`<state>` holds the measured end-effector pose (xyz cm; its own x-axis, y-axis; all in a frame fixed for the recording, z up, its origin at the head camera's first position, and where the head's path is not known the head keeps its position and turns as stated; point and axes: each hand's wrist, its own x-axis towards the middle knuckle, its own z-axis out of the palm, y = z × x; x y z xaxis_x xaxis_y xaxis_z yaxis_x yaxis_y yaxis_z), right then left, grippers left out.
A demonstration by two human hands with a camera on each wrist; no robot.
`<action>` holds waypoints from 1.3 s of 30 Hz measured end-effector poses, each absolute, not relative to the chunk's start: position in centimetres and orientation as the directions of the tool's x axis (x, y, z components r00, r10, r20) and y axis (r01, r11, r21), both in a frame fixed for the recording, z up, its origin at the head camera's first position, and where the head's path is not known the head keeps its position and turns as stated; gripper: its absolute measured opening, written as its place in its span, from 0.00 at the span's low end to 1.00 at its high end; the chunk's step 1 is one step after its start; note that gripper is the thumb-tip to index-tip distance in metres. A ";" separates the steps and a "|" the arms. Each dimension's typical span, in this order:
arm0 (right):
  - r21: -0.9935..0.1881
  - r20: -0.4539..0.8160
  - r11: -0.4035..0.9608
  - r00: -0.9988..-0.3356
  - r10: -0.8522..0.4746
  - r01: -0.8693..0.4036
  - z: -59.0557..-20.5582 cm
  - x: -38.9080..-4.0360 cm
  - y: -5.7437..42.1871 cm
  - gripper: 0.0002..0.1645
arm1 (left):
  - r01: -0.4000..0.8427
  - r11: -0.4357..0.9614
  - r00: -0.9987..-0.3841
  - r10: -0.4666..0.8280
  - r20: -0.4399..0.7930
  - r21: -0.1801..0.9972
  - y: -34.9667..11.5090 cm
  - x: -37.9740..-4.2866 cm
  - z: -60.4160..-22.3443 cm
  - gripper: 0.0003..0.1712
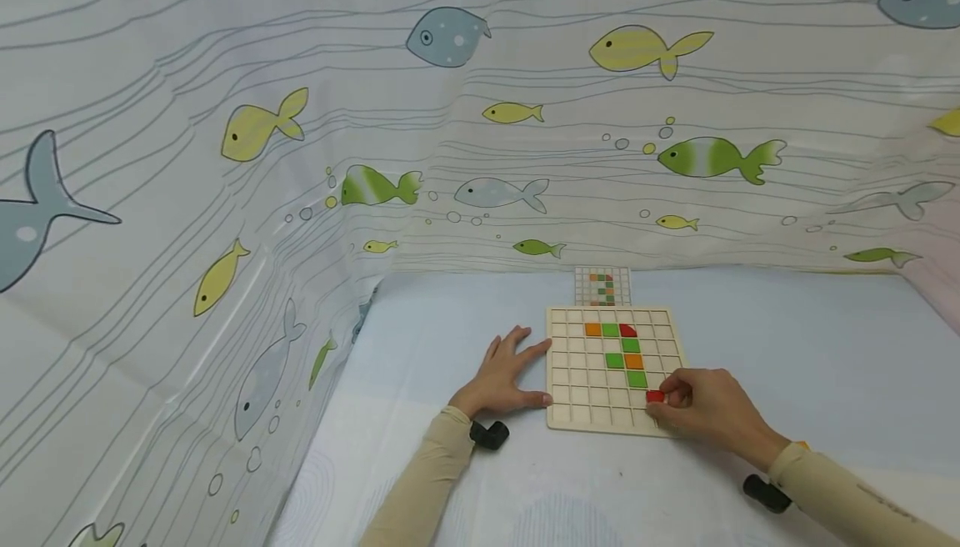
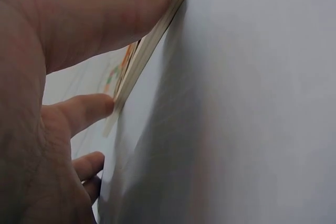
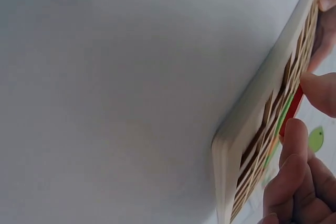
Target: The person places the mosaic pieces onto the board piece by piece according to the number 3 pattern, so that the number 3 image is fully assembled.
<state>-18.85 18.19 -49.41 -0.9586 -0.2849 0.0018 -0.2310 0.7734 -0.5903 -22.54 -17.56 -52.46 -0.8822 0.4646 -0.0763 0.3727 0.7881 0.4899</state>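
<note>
A pale wooden grid board [image 1: 577, 393] lies on the table, with orange, green and red tiles set in some of its squares. Thumb and index finger of my left hand [image 1: 502, 376] touch the board's left edge, its fingers spread. Near the lower right corner, my right hand [image 1: 712, 409] pinches a red tile [image 1: 655, 396] between thumb and fingers, over the grid. In the right wrist view the red tile [image 3: 292, 111] shows edge-on between the fingertips, close over the board. The left wrist view shows the thumb [image 2: 142, 11] against the board's side.
Behind the board lies a smaller pattern card [image 1: 582, 287] with a similar grid of coloured squares. A bit of orange [image 1: 804, 445] shows beside the right wrist. A fish-print curtain [image 1: 495, 147] hangs behind and along the left of the pale blue table [image 1: 450, 313].
</note>
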 end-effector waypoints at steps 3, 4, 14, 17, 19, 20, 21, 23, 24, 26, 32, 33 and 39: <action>-0.606 -0.023 0.768 -0.960 -0.279 -0.208 -49.5 -18.9 17.7 0.22 | 0.368 0.790 -0.883 0.463 -0.083 0.491 -17.5 -22.5 -52.3 0.53; -0.608 -0.027 0.767 -0.961 -0.276 -0.203 -49.6 -18.9 17.6 0.22 | 0.366 0.789 -0.882 0.463 -0.085 0.494 -17.5 -22.5 -52.2 0.53; -0.600 -0.004 0.769 -0.960 -0.280 -0.222 -50.1 -19.2 16.8 0.19 | 0.354 0.790 -0.885 0.456 -0.095 0.500 -17.5 -22.5 -52.0 0.54; -0.603 0.014 0.762 -0.958 -0.288 -0.238 -50.2 -19.3 16.6 0.16 | 0.352 0.789 -0.884 0.457 -0.097 0.504 -17.5 -22.6 -52.0 0.54; -0.607 0.021 0.756 -0.955 -0.294 -0.246 -50.3 -19.3 16.4 0.15 | 0.353 0.791 -0.883 0.458 -0.101 0.500 -17.5 -22.6 -52.1 0.53; -0.609 0.022 0.753 -0.954 -0.298 -0.249 -50.3 -19.3 16.4 0.15 | 0.353 0.791 -0.883 0.458 -0.101 0.499 -17.5 -22.6 -52.1 0.53; -0.612 0.022 0.750 -0.953 -0.301 -0.251 -50.4 -19.3 16.3 0.14 | 0.355 0.792 -0.883 0.458 -0.100 0.496 -17.5 -22.6 -52.2 0.54; -0.613 0.026 0.747 -0.951 -0.308 -0.258 -50.5 -19.4 16.3 0.13 | 0.355 0.793 -0.883 0.459 -0.101 0.494 -17.6 -22.6 -52.2 0.54; -0.613 0.028 0.746 -0.950 -0.311 -0.262 -50.5 -19.4 16.3 0.13 | 0.355 0.794 -0.883 0.459 -0.103 0.494 -17.6 -22.6 -52.2 0.54; -0.610 0.038 0.743 -0.947 -0.320 -0.276 -50.5 -19.5 16.3 0.12 | 0.356 0.792 -0.882 0.460 -0.102 0.496 -17.6 -22.6 -52.3 0.54; -0.598 0.089 0.732 -0.935 -0.344 -0.327 -50.5 -19.6 16.4 0.14 | 0.361 0.786 -0.882 0.462 -0.090 0.503 -17.6 -22.6 -52.3 0.54; -0.596 0.096 0.732 -0.934 -0.345 -0.331 -50.6 -19.6 16.4 0.15 | 0.361 0.786 -0.882 0.463 -0.090 0.502 -17.6 -22.6 -52.3 0.54; -0.586 0.105 0.739 -0.936 -0.336 -0.331 -50.5 -19.5 16.4 0.14 | 0.358 0.790 -0.883 0.460 -0.094 0.498 -17.4 -22.5 -52.2 0.54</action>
